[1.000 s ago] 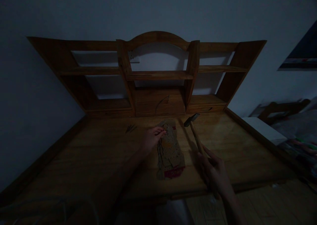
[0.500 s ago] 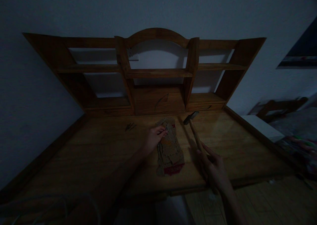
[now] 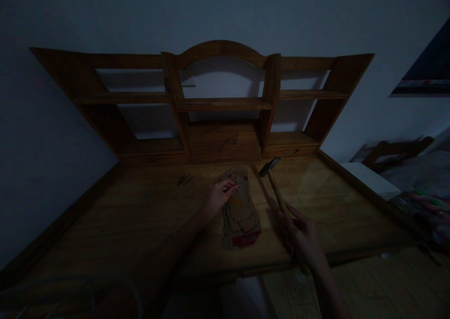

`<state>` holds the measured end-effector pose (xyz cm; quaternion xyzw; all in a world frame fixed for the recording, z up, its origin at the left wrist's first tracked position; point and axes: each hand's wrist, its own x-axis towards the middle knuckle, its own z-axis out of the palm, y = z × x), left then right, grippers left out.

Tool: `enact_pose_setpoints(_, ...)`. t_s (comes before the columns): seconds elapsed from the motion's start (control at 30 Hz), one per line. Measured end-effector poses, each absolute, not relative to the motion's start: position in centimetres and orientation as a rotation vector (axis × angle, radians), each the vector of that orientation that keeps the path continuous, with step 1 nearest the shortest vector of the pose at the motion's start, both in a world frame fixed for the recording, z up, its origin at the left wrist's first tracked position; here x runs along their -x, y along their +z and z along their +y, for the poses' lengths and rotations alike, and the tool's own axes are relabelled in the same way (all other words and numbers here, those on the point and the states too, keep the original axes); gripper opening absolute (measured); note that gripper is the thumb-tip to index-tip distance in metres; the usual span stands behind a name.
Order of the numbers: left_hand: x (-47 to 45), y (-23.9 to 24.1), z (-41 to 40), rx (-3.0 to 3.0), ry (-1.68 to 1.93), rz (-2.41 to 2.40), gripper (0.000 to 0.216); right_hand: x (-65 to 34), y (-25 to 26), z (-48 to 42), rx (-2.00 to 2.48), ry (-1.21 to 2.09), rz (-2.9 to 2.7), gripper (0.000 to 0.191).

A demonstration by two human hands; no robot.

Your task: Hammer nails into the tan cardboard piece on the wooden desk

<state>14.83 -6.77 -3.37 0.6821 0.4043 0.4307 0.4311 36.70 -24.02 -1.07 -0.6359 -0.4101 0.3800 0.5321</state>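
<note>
In dim light, my left hand point(image 3: 217, 196) pinches something small, perhaps a nail, upright at the top of a torn piece of cardboard point(image 3: 240, 211) lying on the wooden desk point(image 3: 147, 211). To the right of the cardboard, my right hand point(image 3: 301, 237) is wrapped round the wooden handle of a hammer point(image 3: 274, 183). The hammer's metal head points toward the back of the desk, a little right of the pinched spot and raised above the surface.
Several loose nails point(image 3: 184, 179) lie on the desk to the left. A wooden shelf unit point(image 3: 221, 103) with open compartments stands along the back against the wall. A white board point(image 3: 371, 181) and clutter lie off the desk's right edge.
The view has shifted slightly. Both hands, the hammer and the cardboard keep almost the same places; the hammer head has drifted a little to the left.
</note>
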Motion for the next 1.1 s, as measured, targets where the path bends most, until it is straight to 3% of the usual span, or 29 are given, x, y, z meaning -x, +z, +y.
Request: enact_pose_setpoints(1.1, -14.7, -2.8, -7.2, -1.964, 1.098, 1.051, 0.018, -36.6, 0.0, -24.1, 1.491, 0.993, -0.948, 0.065)
